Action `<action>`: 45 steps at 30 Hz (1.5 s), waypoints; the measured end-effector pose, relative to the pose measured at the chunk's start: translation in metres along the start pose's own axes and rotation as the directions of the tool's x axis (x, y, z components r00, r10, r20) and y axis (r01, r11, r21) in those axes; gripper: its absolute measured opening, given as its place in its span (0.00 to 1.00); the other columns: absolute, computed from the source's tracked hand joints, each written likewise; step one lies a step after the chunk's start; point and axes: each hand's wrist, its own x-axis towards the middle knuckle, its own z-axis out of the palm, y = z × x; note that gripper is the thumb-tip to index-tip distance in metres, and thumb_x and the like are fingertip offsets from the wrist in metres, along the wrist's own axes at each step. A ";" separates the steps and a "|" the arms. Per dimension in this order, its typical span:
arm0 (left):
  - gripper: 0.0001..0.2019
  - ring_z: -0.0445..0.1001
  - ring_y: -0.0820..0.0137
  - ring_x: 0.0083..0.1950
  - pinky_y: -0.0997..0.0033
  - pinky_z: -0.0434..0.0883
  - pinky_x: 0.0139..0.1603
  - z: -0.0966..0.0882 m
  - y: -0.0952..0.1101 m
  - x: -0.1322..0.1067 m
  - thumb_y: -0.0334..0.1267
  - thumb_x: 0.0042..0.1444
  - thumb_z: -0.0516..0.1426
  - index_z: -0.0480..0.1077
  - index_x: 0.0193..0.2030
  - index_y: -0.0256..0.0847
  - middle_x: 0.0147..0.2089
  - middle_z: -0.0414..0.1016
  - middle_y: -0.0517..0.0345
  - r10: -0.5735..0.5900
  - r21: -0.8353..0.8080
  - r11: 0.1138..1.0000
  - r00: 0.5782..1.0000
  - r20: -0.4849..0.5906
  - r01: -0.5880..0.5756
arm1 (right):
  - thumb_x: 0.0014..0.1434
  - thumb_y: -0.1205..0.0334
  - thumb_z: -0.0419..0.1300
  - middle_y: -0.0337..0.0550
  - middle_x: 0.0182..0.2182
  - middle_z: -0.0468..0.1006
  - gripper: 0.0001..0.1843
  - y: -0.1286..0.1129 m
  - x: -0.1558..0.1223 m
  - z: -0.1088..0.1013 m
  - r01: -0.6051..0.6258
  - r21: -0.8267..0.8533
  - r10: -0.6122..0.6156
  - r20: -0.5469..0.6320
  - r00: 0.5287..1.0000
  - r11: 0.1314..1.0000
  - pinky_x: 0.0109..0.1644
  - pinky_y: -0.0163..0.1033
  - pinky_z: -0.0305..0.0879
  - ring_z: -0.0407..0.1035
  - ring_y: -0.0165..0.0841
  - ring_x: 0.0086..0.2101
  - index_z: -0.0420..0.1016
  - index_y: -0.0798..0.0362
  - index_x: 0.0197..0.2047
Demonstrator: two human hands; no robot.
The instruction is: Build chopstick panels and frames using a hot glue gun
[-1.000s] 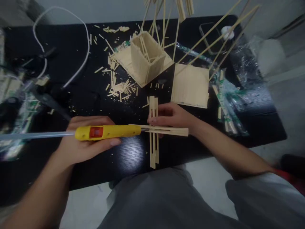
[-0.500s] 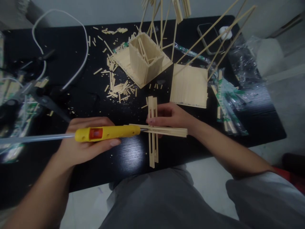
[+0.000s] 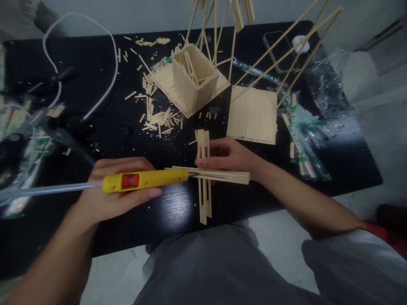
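Note:
My left hand (image 3: 121, 186) is wrapped round a yellow hot glue gun (image 3: 148, 179), with a long translucent glue stick (image 3: 57, 189) running out of its back end. The gun's metal nozzle reaches the crossing of a cross-shaped piece of wooden sticks (image 3: 203, 197); I cannot tell whether it touches the wood. From the right, my right hand (image 3: 230, 156) pinches that stick cross near its middle, thumb in front and the other fingers partly hidden behind the sticks. No glue can be made out at the joint.
Beyond the hands stand a square stick box (image 3: 199, 89) on a flat base and a stick panel (image 3: 252, 114) with long sticks rising from it. Cut stick pieces (image 3: 160, 118) lie scattered. Pliers (image 3: 63, 137), a white cable (image 3: 111, 46), a phone (image 3: 280, 51) and plastic wrappers (image 3: 313, 148) surround them.
The glue gun has tilted slightly and shifted a little to the right with my left hand. My right hand and the stick cross have barely moved.

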 end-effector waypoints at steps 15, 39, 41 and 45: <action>0.07 0.82 0.66 0.31 0.68 0.79 0.25 -0.002 0.001 0.001 0.44 0.64 0.65 0.74 0.39 0.47 0.32 0.80 0.58 0.024 -0.025 0.999 0.999 0.030 -0.023 | 0.55 0.53 0.77 0.37 0.28 0.82 0.17 0.001 0.002 -0.001 0.011 0.060 -0.008 -0.048 0.999 0.998 0.30 0.34 0.79 0.77 0.28 0.27 0.81 0.56 0.36; 0.07 0.81 0.67 0.31 0.67 0.80 0.27 0.000 0.002 0.003 0.43 0.67 0.62 0.72 0.37 0.47 0.32 0.79 0.59 0.029 -0.001 1.000 1.000 0.011 -0.029 | 0.54 0.52 0.78 0.37 0.28 0.82 0.17 -0.002 0.001 0.002 0.017 0.016 -0.017 -0.030 0.999 1.000 0.29 0.32 0.75 0.76 0.28 0.26 0.81 0.56 0.36; 0.08 0.81 0.67 0.31 0.67 0.80 0.27 -0.001 0.003 0.003 0.44 0.67 0.62 0.72 0.37 0.47 0.32 0.79 0.59 0.018 -0.011 1.000 1.000 0.010 -0.018 | 0.53 0.52 0.78 0.37 0.28 0.83 0.17 -0.002 0.002 0.002 0.016 0.018 -0.015 -0.035 0.999 1.000 0.29 0.33 0.76 0.77 0.29 0.27 0.81 0.56 0.36; 0.07 0.82 0.66 0.31 0.67 0.81 0.27 -0.001 0.003 0.002 0.43 0.65 0.64 0.73 0.37 0.46 0.32 0.80 0.58 0.006 -0.022 1.000 1.000 0.002 -0.006 | 0.53 0.51 0.78 0.37 0.28 0.82 0.18 0.000 0.002 0.001 0.012 0.021 -0.010 -0.054 0.998 1.000 0.30 0.34 0.78 0.77 0.29 0.27 0.81 0.55 0.36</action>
